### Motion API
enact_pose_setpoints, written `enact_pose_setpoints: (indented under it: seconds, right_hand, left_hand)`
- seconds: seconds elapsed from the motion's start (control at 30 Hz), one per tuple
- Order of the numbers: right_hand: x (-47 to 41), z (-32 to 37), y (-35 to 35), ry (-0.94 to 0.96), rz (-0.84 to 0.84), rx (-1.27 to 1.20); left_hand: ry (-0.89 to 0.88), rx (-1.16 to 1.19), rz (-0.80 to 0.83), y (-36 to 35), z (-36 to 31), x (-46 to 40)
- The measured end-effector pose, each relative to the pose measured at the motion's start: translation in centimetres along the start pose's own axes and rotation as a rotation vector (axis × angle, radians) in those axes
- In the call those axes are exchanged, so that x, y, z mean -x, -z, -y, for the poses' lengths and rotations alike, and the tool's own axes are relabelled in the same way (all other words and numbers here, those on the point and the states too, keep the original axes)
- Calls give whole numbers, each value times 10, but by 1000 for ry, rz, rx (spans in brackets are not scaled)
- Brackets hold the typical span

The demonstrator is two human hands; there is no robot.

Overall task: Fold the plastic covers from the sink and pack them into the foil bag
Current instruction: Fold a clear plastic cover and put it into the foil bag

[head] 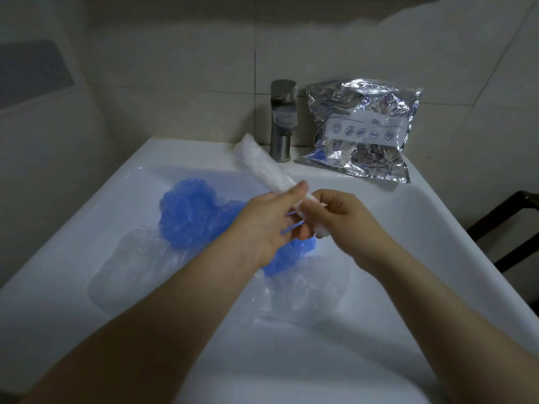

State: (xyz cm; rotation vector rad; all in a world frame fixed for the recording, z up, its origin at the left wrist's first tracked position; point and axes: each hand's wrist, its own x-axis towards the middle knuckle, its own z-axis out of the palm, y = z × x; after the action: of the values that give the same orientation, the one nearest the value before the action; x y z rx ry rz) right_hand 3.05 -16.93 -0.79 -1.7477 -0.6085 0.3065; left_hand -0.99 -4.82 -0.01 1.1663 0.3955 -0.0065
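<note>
A person stands over a white sink (87, 217) in a tiled bathroom, both bare forearms reaching in from the near edge. At the left of the basin lies a crumpled clear plastic cover (137, 266), and just beyond it, toward the middle, a bunched blue plastic cover (192, 217) rests partly on top of it. The left hand (268, 225), held above the blue cover, pinches a white plastic cover rolled into a long narrow strip (262, 164), thumb on top and fingers curled beneath. The strip rises away from the hands toward the far left, its free end near the base of the steel faucet (281, 121). The right hand (338, 217), touching the left, has its fingers curled round the strip's near end. Below the right forearm another clear plastic cover (309, 290) lies flat in the basin. At the far right, on the sink's back ledge beside the faucet, a crinkled silver foil bag (364, 129) printed with fish and shellfish outlines leans against the tiled wall (175, 68). A dark frame (507, 228) shows past the sink's right edge.
</note>
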Motion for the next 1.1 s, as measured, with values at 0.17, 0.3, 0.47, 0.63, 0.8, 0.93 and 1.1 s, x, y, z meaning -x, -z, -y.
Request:
enact_pose_setpoints:
  seconds: [0.17, 0.3, 0.47, 0.63, 0.8, 0.93, 1.1]
  right_hand:
    - [-1, -3, -1, -69, 2, -10]
    - [-1, 1, 9, -149, 93, 21]
    - [0, 3, 14, 102, -31, 29]
    - [3, 2, 9, 185, 82, 238]
    - [5, 4, 16, 155, 318, 155]
    - [8, 6, 21, 92, 437, 148]
    - [7, 10, 15, 157, 200, 142]
  left_hand:
    - [-62, 38, -44, 3, 2, -5]
    - [-76, 79, 20, 12, -8, -5]
    - [-54, 95, -39, 18, -13, -5]
    - [-48, 107, 20, 20, -15, -6]
    - [-39, 97, 51, 20, -15, -6]
    - [-36, 83, 59, 19, -14, -4]
    - [-36, 28, 73, 15, -14, 0]
